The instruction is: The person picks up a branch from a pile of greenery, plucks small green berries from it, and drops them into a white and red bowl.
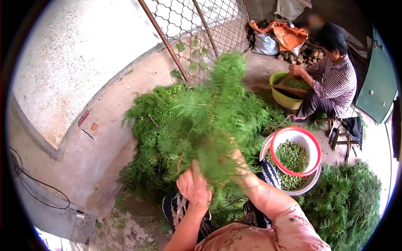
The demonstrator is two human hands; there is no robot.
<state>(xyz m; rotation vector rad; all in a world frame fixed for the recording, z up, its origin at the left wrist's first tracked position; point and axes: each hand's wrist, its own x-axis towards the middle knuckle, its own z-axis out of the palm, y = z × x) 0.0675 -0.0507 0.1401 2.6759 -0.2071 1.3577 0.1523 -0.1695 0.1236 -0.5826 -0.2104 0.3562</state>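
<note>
My left hand (194,186) is closed round the lower end of a feathery green conifer branch (228,79), over my lap. The branch stands up in front of me, blurred by motion. My right hand (238,161) reaches into the same foliage from the right; leaves and blur hide its fingers. Beneath and beyond both hands lies a big heap of cut conifer branches (146,121), some with small green cones. To my right, a white basin with a red rim (317,149) holds small green cones (292,155). It rests in a larger basin (302,191) holding more.
A co-worker (337,79) sits on a low stool at the back right, hands over a yellow-green tub (284,99). More cut branches (343,205) lie at the lower right. A metal lattice (197,37) leans at the back. A black cable (46,188) runs along the left.
</note>
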